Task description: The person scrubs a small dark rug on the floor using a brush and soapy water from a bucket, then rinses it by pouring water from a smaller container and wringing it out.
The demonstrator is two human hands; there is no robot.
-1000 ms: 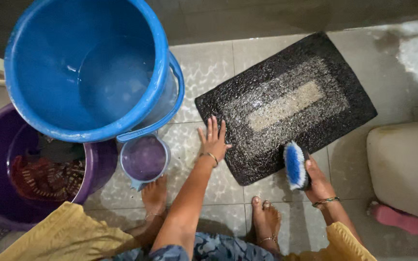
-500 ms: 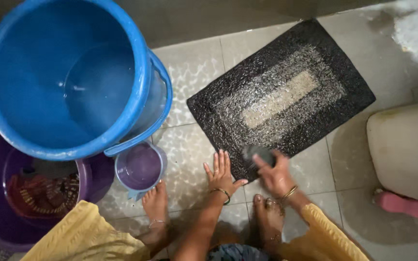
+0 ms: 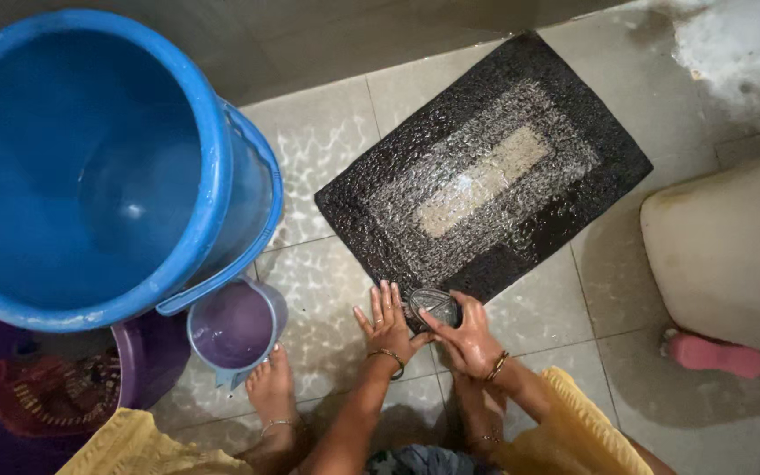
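Right hand (image 3: 468, 339) grips a scrub brush (image 3: 435, 307), back up, at the near corner of the doormat (image 3: 485, 176). Left hand (image 3: 389, 324) lies flat, fingers spread, on wet tile (image 3: 327, 290) touching that corner. Doormat: rectangular, nubbly, wet; black border, grey band, beige centre; long axis runs lower-left to upper-right. Blue plastic bucket (image 3: 90, 167) stands to the left.

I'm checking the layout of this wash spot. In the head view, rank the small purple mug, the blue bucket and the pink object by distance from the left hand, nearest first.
From the left hand:
1. Small purple mug, just left of it.
2. Blue bucket, upper left, behind the mug.
3. Pink object, far right, by the pale block.
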